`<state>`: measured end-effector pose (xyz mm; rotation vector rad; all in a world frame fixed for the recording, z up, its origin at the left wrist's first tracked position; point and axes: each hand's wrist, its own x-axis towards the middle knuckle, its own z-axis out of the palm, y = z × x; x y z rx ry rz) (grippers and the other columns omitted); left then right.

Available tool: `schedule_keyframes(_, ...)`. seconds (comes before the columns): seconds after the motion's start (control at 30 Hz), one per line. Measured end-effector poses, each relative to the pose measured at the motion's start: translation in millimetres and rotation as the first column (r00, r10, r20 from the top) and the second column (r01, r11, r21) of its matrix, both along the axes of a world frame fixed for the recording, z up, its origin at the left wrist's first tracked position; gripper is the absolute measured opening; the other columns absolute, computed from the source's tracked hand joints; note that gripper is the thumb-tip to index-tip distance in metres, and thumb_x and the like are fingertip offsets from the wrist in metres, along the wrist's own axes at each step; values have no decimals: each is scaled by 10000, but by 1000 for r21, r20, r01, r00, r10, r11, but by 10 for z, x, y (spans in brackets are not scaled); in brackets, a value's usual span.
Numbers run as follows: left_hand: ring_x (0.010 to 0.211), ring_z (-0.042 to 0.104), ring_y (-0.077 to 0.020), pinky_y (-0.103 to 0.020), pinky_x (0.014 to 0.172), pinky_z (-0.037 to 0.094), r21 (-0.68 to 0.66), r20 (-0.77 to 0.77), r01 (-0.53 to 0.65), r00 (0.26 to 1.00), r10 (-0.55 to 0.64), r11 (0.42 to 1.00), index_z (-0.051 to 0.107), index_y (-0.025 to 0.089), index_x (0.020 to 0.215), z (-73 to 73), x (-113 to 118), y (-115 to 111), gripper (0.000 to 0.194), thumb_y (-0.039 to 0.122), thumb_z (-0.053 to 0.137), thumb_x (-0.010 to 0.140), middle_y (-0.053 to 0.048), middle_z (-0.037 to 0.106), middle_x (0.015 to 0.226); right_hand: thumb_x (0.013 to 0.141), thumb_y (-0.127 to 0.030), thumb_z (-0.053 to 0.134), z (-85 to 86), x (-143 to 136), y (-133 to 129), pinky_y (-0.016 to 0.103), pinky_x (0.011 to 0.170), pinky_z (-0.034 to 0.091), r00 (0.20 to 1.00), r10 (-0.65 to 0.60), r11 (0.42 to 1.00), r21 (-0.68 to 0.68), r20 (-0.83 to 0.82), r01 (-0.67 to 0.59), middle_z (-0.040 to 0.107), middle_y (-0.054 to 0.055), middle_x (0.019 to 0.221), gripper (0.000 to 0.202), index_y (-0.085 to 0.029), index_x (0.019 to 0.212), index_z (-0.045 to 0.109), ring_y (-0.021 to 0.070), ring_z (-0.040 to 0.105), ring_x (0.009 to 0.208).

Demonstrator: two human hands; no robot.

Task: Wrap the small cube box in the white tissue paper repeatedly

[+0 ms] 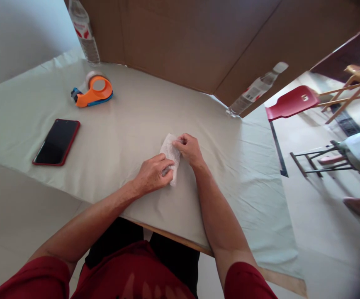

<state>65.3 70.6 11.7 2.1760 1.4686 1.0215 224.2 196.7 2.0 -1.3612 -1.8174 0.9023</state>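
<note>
A small white, crinkled piece of tissue or wrap (169,146) lies on the cloth-covered table (130,128), close to the front edge. My left hand (155,172) pinches its lower left side, fingers curled over it. At its upper right side, my right hand (190,148) has thumb and forefinger pressed together on the edge. Whether anything is wrapped inside the white piece cannot be made out.
An orange and blue tape dispenser (98,89) and a red-cased phone (57,142) lie at left. Plastic bottles stand by the cardboard panel (180,41), one at left (86,35), one at right (256,90). Beyond the table's right are a red chair (293,101) and a seated person's legs.
</note>
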Motion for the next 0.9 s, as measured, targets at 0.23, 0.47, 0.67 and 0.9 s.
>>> schedule_keyframes(0.23, 678, 578, -133, -255, 673, 490, -19, -20, 8, 1000, -8, 1000, 725, 172, 1006, 29, 1, -8, 227, 176, 574, 836, -33, 631, 833, 680, -382, 623, 24, -68, -14, 279, 621, 364, 1000, -3, 1000, 23, -10, 3, 481, -47, 641, 191, -212, 761, 589, 127, 405, 623)
schedule_keyframes(0.47, 705, 594, -142, -265, 686, 502, 11, -23, -2, 1000, 2, 1000, 728, 164, 1010, 24, 6, -31, 227, 179, 569, 848, -44, 642, 851, 715, -420, 614, 85, -103, -74, 267, 564, 295, 991, 3, 999, -39, -131, -8, 398, -54, 598, 225, -209, 656, 557, 109, 336, 583)
schedule_keyframes(0.67, 767, 616, -150, -265, 709, 515, 36, -44, -11, 999, 12, 999, 731, 176, 1000, -11, 2, -40, 222, 193, 566, 853, -51, 637, 895, 692, -397, 601, 82, -141, -89, 265, 585, 363, 978, -26, 997, -70, -207, 12, 514, -36, 653, 184, -215, 724, 597, 126, 433, 617)
schedule_keyframes(0.9, 680, 551, -107, -230, 624, 472, 40, -76, -24, 997, 27, 999, 734, 179, 1012, -10, 5, -50, 230, 207, 570, 854, -58, 611, 973, 688, -384, 615, 14, -133, -55, 262, 577, 365, 976, -76, 995, -86, -202, 59, 496, -47, 622, 172, -216, 722, 606, 119, 408, 594)
